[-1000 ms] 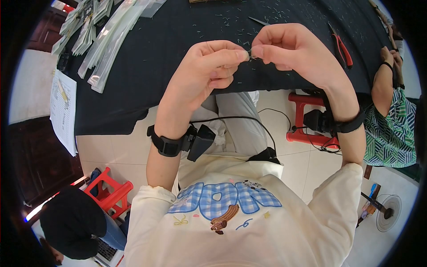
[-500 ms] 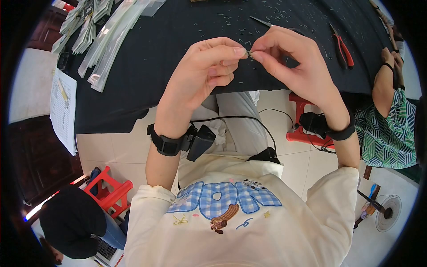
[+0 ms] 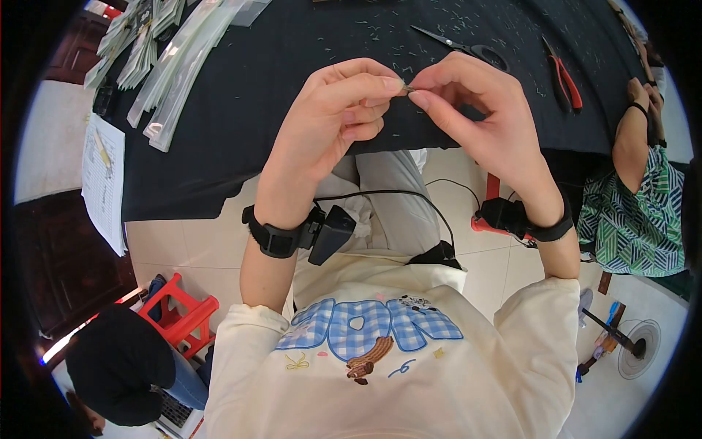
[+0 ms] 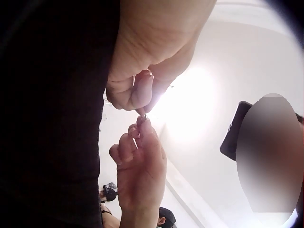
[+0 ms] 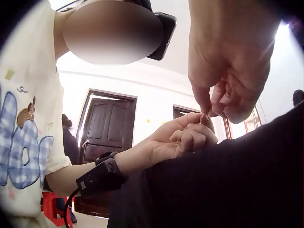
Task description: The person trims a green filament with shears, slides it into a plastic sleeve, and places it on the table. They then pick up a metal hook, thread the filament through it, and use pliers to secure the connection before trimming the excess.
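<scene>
Both hands meet above the near part of a black-covered table in the head view. A tiny thin piece [image 3: 406, 88], too small to identify, lies between their fingertips. The left hand [image 3: 333, 117] pinches it between thumb and index finger, its other fingers curled inward. From the other side, the right hand [image 3: 486, 110] pinches at the same piece with thumb and index finger. In the left wrist view the tips of the left hand [image 4: 152, 52] and the right hand [image 4: 142, 175] meet at the small piece. The right wrist view shows the same contact.
Black scissors [image 3: 468, 47] and red-handled pliers [image 3: 561, 77] lie beyond the hands, among scattered small clippings. Clear plastic strips [image 3: 179, 80] and bundled cards [image 3: 139, 66] are at the far left, with a written sheet [image 3: 104, 183] at the table's edge. Another person's arm [image 3: 630, 139] is at right.
The right wrist and forearm have swung inward and the right hand has turned, its fingertips staying by the left ones. More of the scissors shows. The left hand has barely moved.
</scene>
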`<state>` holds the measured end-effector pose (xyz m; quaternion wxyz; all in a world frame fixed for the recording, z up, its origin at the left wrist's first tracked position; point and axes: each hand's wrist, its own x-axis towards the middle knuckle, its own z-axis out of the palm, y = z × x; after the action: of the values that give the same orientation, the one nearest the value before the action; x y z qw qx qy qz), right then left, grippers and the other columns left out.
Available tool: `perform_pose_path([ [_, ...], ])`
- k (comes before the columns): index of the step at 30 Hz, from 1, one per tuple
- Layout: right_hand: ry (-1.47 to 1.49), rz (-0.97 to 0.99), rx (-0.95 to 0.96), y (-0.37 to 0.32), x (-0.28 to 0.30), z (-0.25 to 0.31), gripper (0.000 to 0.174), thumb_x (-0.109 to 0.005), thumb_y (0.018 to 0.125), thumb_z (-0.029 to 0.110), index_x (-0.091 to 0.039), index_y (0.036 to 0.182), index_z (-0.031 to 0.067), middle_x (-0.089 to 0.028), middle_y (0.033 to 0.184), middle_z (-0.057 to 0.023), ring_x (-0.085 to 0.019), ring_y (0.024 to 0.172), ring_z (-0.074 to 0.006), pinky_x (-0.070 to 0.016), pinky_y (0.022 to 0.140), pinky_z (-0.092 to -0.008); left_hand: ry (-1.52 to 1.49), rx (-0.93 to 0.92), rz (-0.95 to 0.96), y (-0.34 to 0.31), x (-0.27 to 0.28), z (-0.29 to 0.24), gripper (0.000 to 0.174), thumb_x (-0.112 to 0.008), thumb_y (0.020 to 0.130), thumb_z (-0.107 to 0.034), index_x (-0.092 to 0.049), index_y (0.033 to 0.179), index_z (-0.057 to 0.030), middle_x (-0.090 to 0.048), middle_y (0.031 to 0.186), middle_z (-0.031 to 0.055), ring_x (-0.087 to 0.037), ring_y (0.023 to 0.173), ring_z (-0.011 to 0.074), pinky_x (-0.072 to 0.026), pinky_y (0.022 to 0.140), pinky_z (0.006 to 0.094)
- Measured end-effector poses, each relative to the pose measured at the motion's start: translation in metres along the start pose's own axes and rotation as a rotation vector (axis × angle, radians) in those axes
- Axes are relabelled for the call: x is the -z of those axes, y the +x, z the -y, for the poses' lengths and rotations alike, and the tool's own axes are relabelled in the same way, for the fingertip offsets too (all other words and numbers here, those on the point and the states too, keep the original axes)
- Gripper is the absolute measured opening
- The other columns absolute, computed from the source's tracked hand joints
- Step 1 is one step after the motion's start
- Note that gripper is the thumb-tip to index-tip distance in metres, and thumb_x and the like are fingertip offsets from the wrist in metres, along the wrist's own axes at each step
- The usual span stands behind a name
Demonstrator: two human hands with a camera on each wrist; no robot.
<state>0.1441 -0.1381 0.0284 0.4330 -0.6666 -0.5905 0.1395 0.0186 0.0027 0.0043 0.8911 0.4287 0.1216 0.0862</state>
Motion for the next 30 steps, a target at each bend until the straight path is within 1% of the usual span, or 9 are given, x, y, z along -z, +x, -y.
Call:
perform_pose_path([
  [1,0.005,0.002,0.001,-0.0002,0.0003,-0.0002,0.008,-0.060,0.080,-0.001,-0.059,0.088,-0.0013,-0.056,0.081,-0.0029,-0.053,0.063,-0.0045,-0.0412,0.055,-0.0168,-0.001,0.001,-0.019,0.0003,-0.0007,-0.0001,0.008,-0.061,0.078,-0.008,-0.061,0.079,-0.0007,-0.038,0.052,-0.0061,-0.028,0.042,0.0010,-0.0209,0.038,0.0181],
  [2,0.005,0.002,0.000,-0.0003,-0.0003,-0.0007,0.008,-0.060,0.080,-0.001,-0.059,0.088,-0.0013,-0.056,0.081,-0.0029,-0.053,0.063,-0.0045,-0.0412,0.055,-0.0168,-0.001,0.001,-0.018,0.0004,-0.0008,0.0005,0.008,-0.061,0.078,-0.008,-0.061,0.079,-0.0007,-0.038,0.052,-0.0061,-0.028,0.042,0.0010,-0.0209,0.038,0.0181],
  [4,-0.008,-0.112,0.059,-0.0001,-0.0026,-0.0025,0.007,-0.064,0.076,0.007,-0.063,0.082,0.0036,-0.056,0.068,-0.0035,-0.050,0.052,-0.0098,-0.0397,0.049,-0.0215,0.038,-0.021,-0.030,0.0002,-0.0009,0.0017,0.009,-0.062,0.077,-0.008,-0.063,0.080,-0.0002,-0.038,0.052,-0.0058,-0.028,0.041,0.0014,-0.0209,0.038,0.0184],
  [7,0.017,-0.132,0.073,-0.0022,-0.0009,-0.0050,0.006,-0.064,0.076,0.005,-0.062,0.081,0.0032,-0.056,0.068,-0.0033,-0.050,0.052,-0.0097,-0.0395,0.049,-0.0213,0.069,-0.033,-0.024,-0.0012,-0.0024,0.0008,0.009,-0.062,0.077,-0.008,-0.064,0.081,0.0003,-0.043,0.053,-0.0041,-0.030,0.041,0.0019,-0.0212,0.039,0.0183],
  [11,0.010,-0.142,0.068,-0.0039,-0.0002,-0.0059,0.006,-0.065,0.075,0.004,-0.062,0.080,0.0028,-0.056,0.068,-0.0031,-0.051,0.052,-0.0092,-0.0393,0.049,-0.0212,0.122,-0.033,-0.033,-0.0036,-0.0064,0.0007,0.008,-0.058,0.080,-0.005,-0.061,0.084,0.0014,-0.040,0.057,-0.0053,-0.030,0.045,-0.0011,-0.0206,0.037,0.0154],
  [14,-0.001,-0.161,0.077,-0.0044,0.0004,-0.0055,0.005,-0.065,0.075,0.004,-0.062,0.079,0.0024,-0.056,0.068,-0.0031,-0.051,0.052,-0.0091,-0.0392,0.048,-0.0212,0.118,-0.028,-0.008,-0.0034,-0.0060,0.0012,0.008,-0.058,0.079,-0.004,-0.061,0.084,0.0014,-0.042,0.057,-0.0049,-0.029,0.044,-0.0008,-0.0206,0.037,0.0155],
  [19,-0.009,-0.155,0.088,-0.0048,0.0012,-0.0044,0.005,-0.066,0.074,0.003,-0.063,0.078,0.0020,-0.056,0.067,-0.0036,-0.052,0.052,-0.0094,-0.0398,0.048,-0.0211,0.133,-0.050,-0.043,-0.0028,-0.0064,0.0025,0.008,-0.058,0.078,-0.003,-0.062,0.084,0.0021,-0.047,0.058,-0.0031,-0.029,0.043,-0.0007,-0.0205,0.037,0.0155],
  [23,-0.024,-0.144,0.083,-0.0048,0.0015,-0.0030,0.004,-0.066,0.074,0.003,-0.063,0.078,0.0020,-0.056,0.066,-0.0037,-0.053,0.052,-0.0098,-0.0405,0.048,-0.0212,0.117,-0.046,-0.020,-0.0030,-0.0043,0.0031,0.008,-0.058,0.078,-0.002,-0.062,0.084,0.0023,-0.047,0.058,-0.0034,-0.029,0.043,-0.0007,-0.0205,0.037,0.0154],
  [30,-0.048,-0.137,0.090,-0.0047,0.0008,-0.0011,0.004,-0.066,0.074,0.003,-0.064,0.078,0.0021,-0.056,0.066,-0.0038,-0.053,0.053,-0.0103,-0.0411,0.049,-0.0207,0.161,-0.075,-0.027,-0.0036,-0.0072,0.0032,0.007,-0.059,0.077,-0.003,-0.061,0.080,0.0021,-0.041,0.054,-0.0060,-0.028,0.042,-0.0014,-0.0188,0.037,0.0158],
])
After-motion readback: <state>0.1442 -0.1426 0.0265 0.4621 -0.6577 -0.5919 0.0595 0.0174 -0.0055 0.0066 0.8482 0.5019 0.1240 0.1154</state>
